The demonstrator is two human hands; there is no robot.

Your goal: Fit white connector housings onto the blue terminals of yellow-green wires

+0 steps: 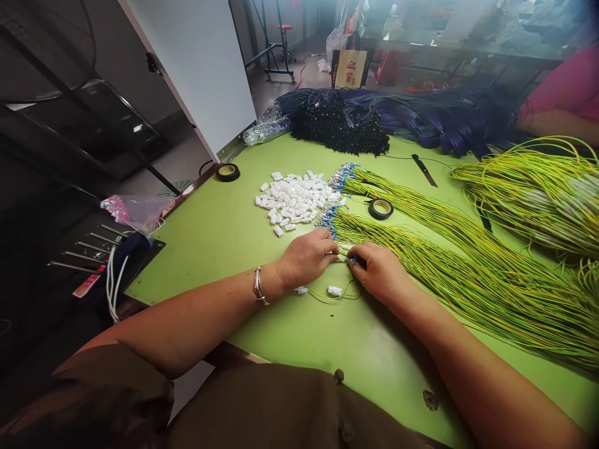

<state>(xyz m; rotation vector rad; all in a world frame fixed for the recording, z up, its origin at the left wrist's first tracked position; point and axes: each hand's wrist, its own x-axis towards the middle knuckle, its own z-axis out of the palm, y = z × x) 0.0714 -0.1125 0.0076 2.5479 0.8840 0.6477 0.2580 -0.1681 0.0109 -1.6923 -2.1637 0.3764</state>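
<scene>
My left hand and my right hand meet fingertip to fingertip over the green table. Both are closed in a pinch. The right pinches the end of a yellow-green wire with a blue terminal; what the left fingers hold is too small to make out. Just beyond the hands lies a bundle of yellow-green wires with blue ends. A pile of small white connectors sits further back. Under my hands lie two white connectors with wires attached.
Two rolls of tape lie on the table, a knife further back. Dark cable heaps fill the far edge. More yellow-green wires lie at right, near another person's arm. A plastic bag and a rack sit at left.
</scene>
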